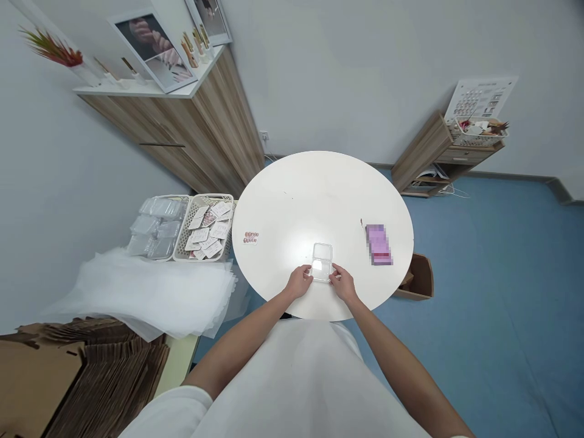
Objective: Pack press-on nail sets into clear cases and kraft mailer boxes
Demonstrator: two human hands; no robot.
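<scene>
A clear plastic box (322,271) lies unfolded on the white round table (292,188), its hinged lid laid back away from me. My left hand (300,281) pinches the left edge of the near half. On the opposite edge, my right hand (342,283) grips with thumb and fingers. Nothing distinct shows inside the box. Farther left rests a small card with reddish nail-like pieces (250,238). To the right is a purple item (379,245), blurred into blocks, so I cannot tell its kind. A tiny dark red object (362,222) lies beside it.
Left of the table stand a white basket of cards (207,234) and another with clear plastic packs (159,228). White sheets (150,289) and folded cardboard (114,371) are stacked nearer me. A cardboard box (422,277) sits on the floor at right.
</scene>
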